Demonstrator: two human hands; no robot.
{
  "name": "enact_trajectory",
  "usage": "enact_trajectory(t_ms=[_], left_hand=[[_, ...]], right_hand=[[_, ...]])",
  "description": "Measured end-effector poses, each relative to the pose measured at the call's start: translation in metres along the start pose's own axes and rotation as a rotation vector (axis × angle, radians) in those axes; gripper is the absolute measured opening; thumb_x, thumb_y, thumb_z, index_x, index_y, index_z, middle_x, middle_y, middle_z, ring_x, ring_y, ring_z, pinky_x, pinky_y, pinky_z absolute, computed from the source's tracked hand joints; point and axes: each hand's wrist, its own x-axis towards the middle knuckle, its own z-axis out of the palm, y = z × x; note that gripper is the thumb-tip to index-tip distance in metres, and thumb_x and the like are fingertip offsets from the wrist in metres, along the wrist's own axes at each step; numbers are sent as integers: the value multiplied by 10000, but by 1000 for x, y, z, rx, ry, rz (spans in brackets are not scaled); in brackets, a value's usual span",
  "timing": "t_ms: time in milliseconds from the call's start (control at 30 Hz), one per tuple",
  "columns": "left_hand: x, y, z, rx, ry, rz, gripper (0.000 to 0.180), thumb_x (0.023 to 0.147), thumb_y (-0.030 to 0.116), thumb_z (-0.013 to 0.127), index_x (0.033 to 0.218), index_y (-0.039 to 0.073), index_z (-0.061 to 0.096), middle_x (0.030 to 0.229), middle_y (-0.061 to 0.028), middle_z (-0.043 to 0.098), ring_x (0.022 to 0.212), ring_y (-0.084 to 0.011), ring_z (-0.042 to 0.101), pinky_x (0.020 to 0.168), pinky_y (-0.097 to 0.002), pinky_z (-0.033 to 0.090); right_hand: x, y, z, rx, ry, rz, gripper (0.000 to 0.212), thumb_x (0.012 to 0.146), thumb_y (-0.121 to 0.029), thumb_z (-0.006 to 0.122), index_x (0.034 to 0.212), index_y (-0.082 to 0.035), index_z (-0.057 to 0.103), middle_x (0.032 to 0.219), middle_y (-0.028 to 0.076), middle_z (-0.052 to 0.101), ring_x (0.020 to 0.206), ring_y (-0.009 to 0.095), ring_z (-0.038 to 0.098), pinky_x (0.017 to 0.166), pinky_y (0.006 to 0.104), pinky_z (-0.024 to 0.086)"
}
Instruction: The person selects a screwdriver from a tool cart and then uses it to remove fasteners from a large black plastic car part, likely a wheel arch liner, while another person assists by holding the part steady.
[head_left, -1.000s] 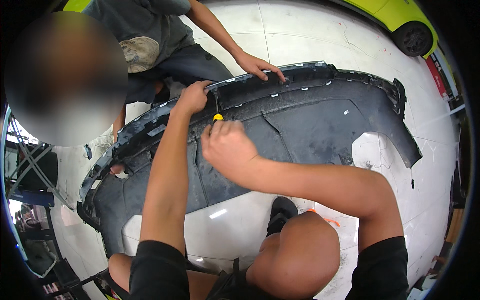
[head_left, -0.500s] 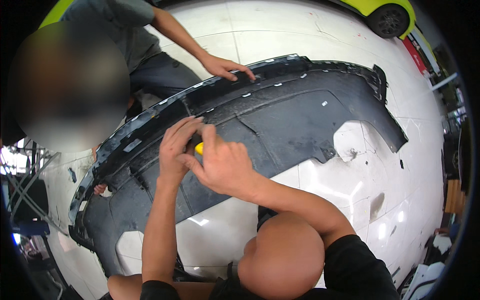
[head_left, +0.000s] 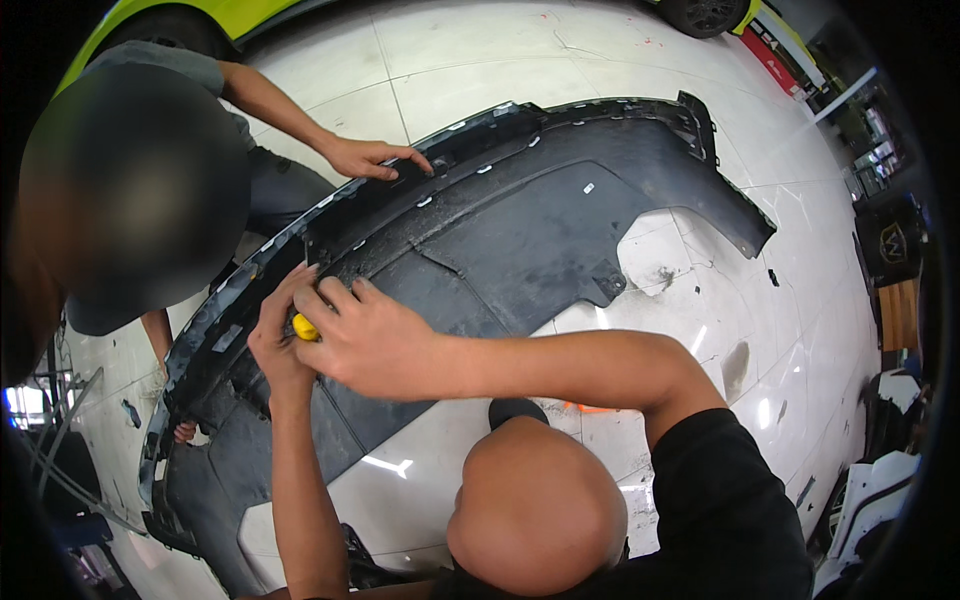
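A large dark grey car bumper [head_left: 520, 240] lies inner side up on the white tile floor. My left hand [head_left: 272, 345] is at its near-left edge, closed round a small yellow-handled tool [head_left: 305, 327] whose tip is hidden. My right hand [head_left: 375, 340] lies right beside it. Its fingers are stretched over the bumper's rim and touch the yellow handle. A co-worker crouches at the upper left and presses one hand [head_left: 375, 158] flat on the bumper's far edge.
White glossy floor tiles [head_left: 600, 60] surround the bumper. A yellow-green car [head_left: 230, 15] stands at the top, with a wheel [head_left: 705, 12] at the top right. My bent knee [head_left: 535, 505] is at the bottom. Dark parts and white panels [head_left: 880, 490] clutter the right edge.
Both my hands have moved left along the bumper's rim toward its near end. My right hand has closed in on the left one and the yellow tool. The co-worker's hand stays on the far edge.
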Motion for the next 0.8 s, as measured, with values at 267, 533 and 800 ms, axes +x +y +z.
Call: enact_trajectory(t_ms=[267,533,800], left_hand=[[6,-12,38,402,333,48,393,660,66,921,849,6,582,796,-82,547,721,-257,553,670,-368,473],[5,7,27,62,1,-10,377,783,108,779,1141,34,684,1253,-135,687,1216,-312,627,1026,-393,489],[-2,-9,15,143,50,71,245,774,101,740,1008,28,722,1148,-117,745,1039,-311,711,938,-375,544]], right_hand=[[-2,1,-7,116,-43,118,468,894,-268,698,1243,18,576,1055,260,597,722,276,720,523,316,572],[-19,21,4,318,-129,93,332,793,-127,682,1123,-95,662,1061,158,558,947,316,657,742,401,588],[-21,3,1,377,-78,169,353,780,-119,728,1128,-86,680,1201,131,561,919,297,627,808,389,578]])
